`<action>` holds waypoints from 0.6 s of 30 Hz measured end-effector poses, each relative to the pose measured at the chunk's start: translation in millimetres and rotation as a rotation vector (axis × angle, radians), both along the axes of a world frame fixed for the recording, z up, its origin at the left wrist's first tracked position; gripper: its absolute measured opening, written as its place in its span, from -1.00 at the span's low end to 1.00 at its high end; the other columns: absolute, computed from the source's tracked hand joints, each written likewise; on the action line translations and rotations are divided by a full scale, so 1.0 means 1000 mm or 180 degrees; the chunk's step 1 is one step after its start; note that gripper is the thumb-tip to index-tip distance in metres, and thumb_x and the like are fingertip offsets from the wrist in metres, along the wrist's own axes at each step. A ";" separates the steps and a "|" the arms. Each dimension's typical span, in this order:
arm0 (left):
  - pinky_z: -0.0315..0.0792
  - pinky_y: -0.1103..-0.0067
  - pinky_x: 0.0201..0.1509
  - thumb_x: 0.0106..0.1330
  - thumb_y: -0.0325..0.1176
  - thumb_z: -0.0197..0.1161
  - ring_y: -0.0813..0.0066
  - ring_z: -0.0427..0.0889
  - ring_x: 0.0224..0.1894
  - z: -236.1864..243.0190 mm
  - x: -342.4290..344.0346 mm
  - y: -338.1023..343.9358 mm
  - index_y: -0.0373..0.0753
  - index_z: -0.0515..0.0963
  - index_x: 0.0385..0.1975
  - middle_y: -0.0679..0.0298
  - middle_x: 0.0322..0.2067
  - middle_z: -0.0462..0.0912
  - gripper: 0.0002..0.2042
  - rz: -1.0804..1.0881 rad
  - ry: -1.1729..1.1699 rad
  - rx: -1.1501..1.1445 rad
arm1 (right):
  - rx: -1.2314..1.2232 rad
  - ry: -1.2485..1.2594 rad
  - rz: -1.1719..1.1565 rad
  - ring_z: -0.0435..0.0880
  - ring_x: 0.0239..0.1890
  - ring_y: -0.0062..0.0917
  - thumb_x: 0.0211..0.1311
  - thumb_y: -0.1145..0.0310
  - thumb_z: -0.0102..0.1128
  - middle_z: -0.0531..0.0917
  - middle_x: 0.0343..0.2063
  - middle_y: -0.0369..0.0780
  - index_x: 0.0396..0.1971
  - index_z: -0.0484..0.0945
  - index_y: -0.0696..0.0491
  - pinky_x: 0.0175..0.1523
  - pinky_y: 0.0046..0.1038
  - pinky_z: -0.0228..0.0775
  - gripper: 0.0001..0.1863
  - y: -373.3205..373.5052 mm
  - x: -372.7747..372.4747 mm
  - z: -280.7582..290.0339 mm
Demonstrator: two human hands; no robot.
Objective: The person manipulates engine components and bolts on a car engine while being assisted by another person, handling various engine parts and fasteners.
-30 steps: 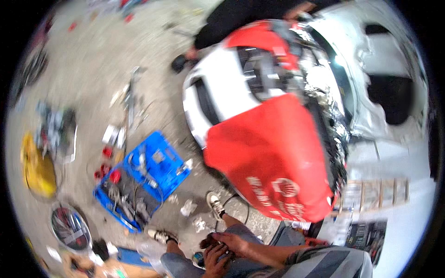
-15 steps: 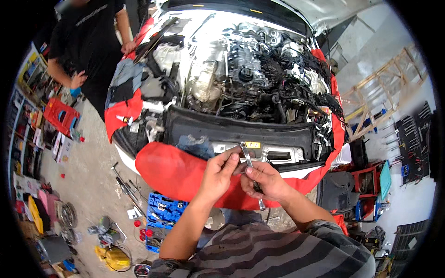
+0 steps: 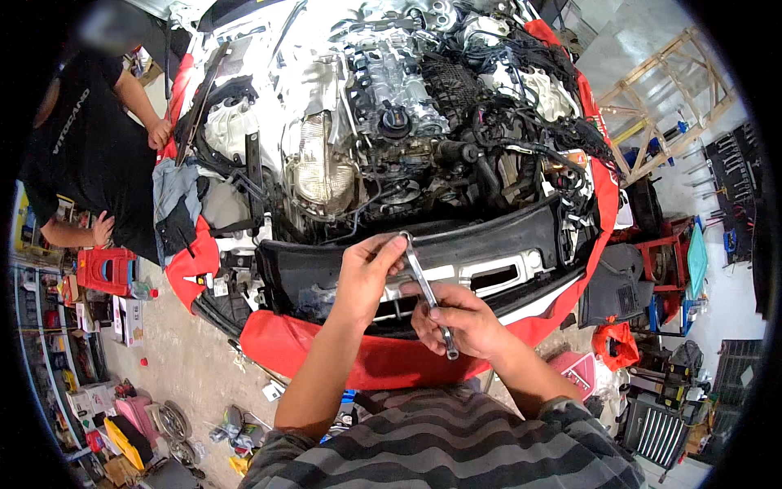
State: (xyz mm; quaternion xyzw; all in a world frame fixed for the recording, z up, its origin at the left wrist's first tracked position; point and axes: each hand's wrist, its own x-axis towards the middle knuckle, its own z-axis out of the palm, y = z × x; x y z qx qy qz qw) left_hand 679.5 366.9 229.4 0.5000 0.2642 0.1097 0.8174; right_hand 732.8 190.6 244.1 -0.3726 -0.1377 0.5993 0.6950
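Observation:
A shiny wrench (image 3: 419, 273), with a ring at its upper end, slants across the space between my hands above the front of an open car. My left hand (image 3: 361, 281) pinches the ring end between thumb and fingers. Lower down, my right hand (image 3: 466, 323) is closed around the shaft, and the bottom end pokes out below the fingers. Behind the wrench runs the car's black front panel (image 3: 342, 254). The exposed engine (image 3: 395, 90) lies beyond it.
Red protective covers (image 3: 301, 346) drape the car's front and sides. At the far left a person in black (image 3: 90, 130) rests one hand on the car's edge. Shelves of parts stand left; a red stool (image 3: 108, 270) is near them. A wooden frame (image 3: 664, 110) and hanging tools (image 3: 737, 187) are right.
My view has shifted closer over the car, so the engine looks larger. Both hands keep hold of the wrench, and its lower end has swung slightly left.

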 end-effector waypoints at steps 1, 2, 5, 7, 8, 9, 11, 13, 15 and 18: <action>0.31 0.64 -0.26 0.30 -0.28 0.22 0.64 0.40 -0.41 -0.013 0.009 0.008 -0.37 0.57 -0.28 0.32 -0.45 0.57 -0.77 0.0117 0.0103 -0.0205 | -0.0401 -0.0219 -0.0070 0.51 -0.56 -0.56 0.35 0.37 -0.04 0.53 -0.46 -0.20 0.20 0.30 0.14 -0.50 -0.59 0.36 -0.56 0.003 -0.002 -0.002; 0.31 0.62 -0.29 0.30 -0.26 0.20 0.62 0.43 -0.41 -0.026 0.012 0.021 -0.34 0.56 -0.23 0.31 -0.42 0.58 -0.76 0.0257 0.0146 -0.0504 | -0.0736 -0.0436 -0.0060 0.52 -0.56 -0.56 0.37 0.38 -0.06 0.54 -0.46 -0.20 0.19 0.30 0.14 -0.48 -0.57 0.40 -0.58 0.012 -0.003 -0.003; 0.33 0.60 -0.30 0.31 -0.25 0.18 0.58 0.47 -0.41 -0.079 0.046 0.049 -0.31 0.55 -0.20 0.33 -0.36 0.60 -0.76 0.0354 0.0315 -0.1109 | -0.1719 -0.0979 -0.0328 0.47 -0.63 -0.61 0.40 0.42 -0.15 0.54 -0.54 -0.23 0.13 0.33 0.19 -0.54 -0.57 0.34 -0.65 0.045 0.009 -0.011; 0.35 0.57 -0.30 0.32 -0.29 0.16 0.57 0.47 -0.39 -0.114 0.071 0.066 -0.30 0.53 -0.14 0.31 -0.34 0.59 -0.77 0.0404 0.0596 -0.1193 | -0.2098 -0.1682 -0.0520 0.38 -0.70 -0.65 0.38 0.43 -0.16 0.48 -0.66 -0.28 -0.01 0.42 0.27 -0.61 -0.55 0.20 -0.69 0.078 0.030 -0.036; 0.37 0.55 -0.29 0.33 -0.31 0.15 0.57 0.47 -0.39 -0.132 0.082 0.074 -0.30 0.52 -0.11 0.31 -0.33 0.59 -0.76 0.0456 0.0640 -0.1155 | -0.2235 -0.1887 -0.0715 0.37 -0.69 -0.66 0.34 0.41 -0.13 0.45 -0.72 -0.30 -0.07 0.46 0.31 -0.59 -0.55 0.20 -0.68 0.095 0.040 -0.054; 0.37 0.54 -0.28 0.33 -0.32 0.13 0.56 0.48 -0.38 -0.139 0.095 0.083 -0.31 0.51 -0.09 0.30 -0.33 0.59 -0.75 0.0542 0.0758 -0.0766 | -0.2407 -0.1934 -0.0700 0.41 -0.68 -0.64 0.32 0.40 -0.11 0.47 -0.71 -0.27 -0.10 0.48 0.30 -0.56 -0.52 0.24 -0.69 0.112 0.052 -0.064; 0.39 0.54 -0.21 0.34 -0.35 0.09 0.54 0.52 -0.32 -0.172 0.113 0.107 -0.38 0.47 0.00 0.24 -0.28 0.59 -0.69 0.0599 0.0878 0.0082 | -0.2652 -0.2316 -0.0641 0.48 -0.64 -0.55 0.29 0.38 -0.10 0.51 -0.69 -0.18 -0.17 0.52 0.29 -0.49 -0.45 0.31 -0.69 0.149 0.071 -0.089; 0.39 0.56 -0.12 0.33 -0.36 0.07 0.50 0.53 -0.22 -0.192 0.131 0.124 -0.41 0.41 0.09 0.18 -0.22 0.60 -0.62 0.0332 0.0802 0.0318 | -0.2895 -0.2954 -0.0727 0.60 -0.53 -0.22 0.26 0.38 -0.09 0.58 -0.58 0.00 -0.32 0.54 0.28 -0.34 -0.29 0.40 -0.72 0.182 0.085 -0.110; 0.38 0.54 -0.07 0.32 -0.38 0.05 0.44 0.53 -0.19 -0.173 0.153 0.127 -0.43 0.41 0.08 0.17 -0.21 0.60 -0.63 0.0017 0.0590 0.0363 | -0.3021 -0.3515 -0.0739 0.58 -0.36 0.04 0.23 0.38 -0.06 0.59 -0.49 0.12 -0.36 0.52 0.29 -0.23 -0.19 0.41 -0.74 0.188 0.114 -0.144; 0.38 0.49 -0.08 0.25 -0.46 0.03 0.39 0.49 -0.21 -0.207 0.178 0.157 -0.44 0.46 -0.14 0.11 -0.26 0.59 -0.75 -0.0075 0.0281 0.0691 | -0.3070 -0.3447 -0.0815 0.59 -0.22 0.04 0.21 0.38 -0.03 0.59 -0.39 0.16 -0.33 0.53 0.29 -0.13 -0.18 0.41 -0.74 0.231 0.127 -0.161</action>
